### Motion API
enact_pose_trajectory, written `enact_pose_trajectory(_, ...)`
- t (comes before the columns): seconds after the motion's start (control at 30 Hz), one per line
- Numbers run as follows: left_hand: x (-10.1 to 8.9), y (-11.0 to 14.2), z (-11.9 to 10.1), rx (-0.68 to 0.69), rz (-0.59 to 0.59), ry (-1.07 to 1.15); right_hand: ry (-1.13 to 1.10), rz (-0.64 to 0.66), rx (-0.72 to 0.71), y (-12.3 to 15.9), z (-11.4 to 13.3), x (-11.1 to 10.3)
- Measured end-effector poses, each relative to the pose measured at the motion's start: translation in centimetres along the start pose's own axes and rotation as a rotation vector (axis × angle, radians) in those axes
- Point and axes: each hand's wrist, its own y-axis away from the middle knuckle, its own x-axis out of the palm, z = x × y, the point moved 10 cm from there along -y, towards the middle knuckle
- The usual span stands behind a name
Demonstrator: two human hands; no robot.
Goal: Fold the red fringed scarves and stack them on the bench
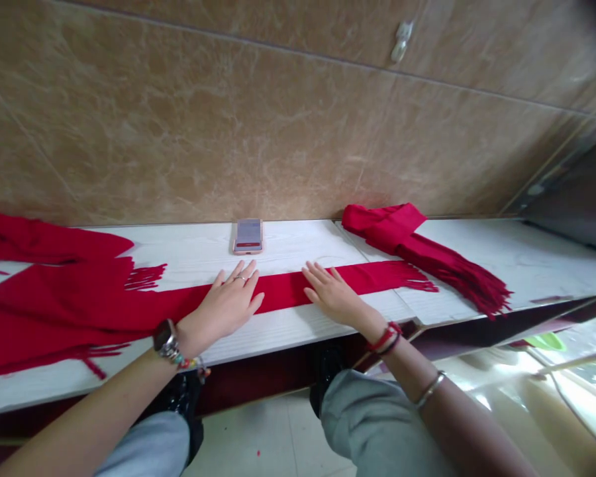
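Observation:
A red fringed scarf (283,291) lies lengthwise in a narrow band along the white bench top. My left hand (227,299) rests flat on it, fingers spread, a ring on one finger. Further right, my right hand (334,293) also lies flat on the band with its fingers stretched out. A short stretch of scarf shows between the two hands. Its fringe (420,277) ends to the right of my right hand. Wider red cloth (54,298) with fringes spreads out at the left; whether it is all one piece I cannot tell.
A phone (249,236) lies behind the scarf, near the tiled wall (203,119). Another red scarf (402,238), folded and fringed, sits at the right. A small hook (402,41) is fixed on the wall. A dark surface (576,192) stands at the bench's right end.

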Motion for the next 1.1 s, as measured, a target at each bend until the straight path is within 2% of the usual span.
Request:
enact_pose_trajectory(0.07,0.2,-1.4,-1.9,0.069,-0.004,0.049,-0.034,0.017,-0.039,-0.7,1.3,0.1)
enact_pose_trajectory(0.13,1.3,-2.3,-2.9,0.109,0.026,0.075,-0.034,0.044,-0.014,-0.7,0.4,0.6)
enact_pose_trajectory(0.2,2.7,-2.7,-3.1,0.127,0.054,0.095,0.004,0.065,0.058,0.0,-2.5,1.1)
enact_pose_trajectory(0.27,3.6,-2.7,-2.7,0.14,0.048,0.114,0.073,0.074,0.14,1.4,-6.6,1.4)
enact_pose_trajectory(0.4,3.6,-2.1,-2.1,0.151,0.001,0.142,0.237,0.091,0.218,5.4,-14.3,1.8)
enact_pose_trajectory(0.5,3.1,-1.9,-2.4,0.134,0.03,0.144,0.292,0.089,0.259,7.6,-18.0,2.1)
enact_pose_trajectory(0.6,2.7,-1.8,-2.8,0.11,0.055,0.158,0.23,-0.035,0.375,8.0,-19.3,1.3)
enact_pose_trajectory(0.67,2.4,-1.8,-2.9,0.098,0.047,0.167,0.152,-0.151,0.41,7.0,-18.0,0.3)
enact_pose_trajectory(0.7,2.3,-1.7,-2.9,0.097,0.039,0.169,0.109,-0.192,0.386,6.0,-16.5,-0.1)
enact_pose_trajectory(0.77,2.1,-1.4,-3.0,0.112,0.029,0.172,0.017,-0.213,0.253,3.5,-12.0,-0.6)
enact_pose_trajectory(0.87,1.9,-1.0,-2.3,0.122,0.031,0.168,-0.112,-0.159,-0.001,0.2,-3.8,-0.8)
enact_pose_trajectory(0.97,1.3,-0.5,0.0,0.05,0.009,0.14,-0.18,-0.098,-0.157,-1.7,2.6,-0.7)
enact_pose_trajectory(1.1,0.9,0.8,4.7,-0.085,0.01,0.122,-0.204,-0.063,-0.226,-3.4,7.4,-0.4)
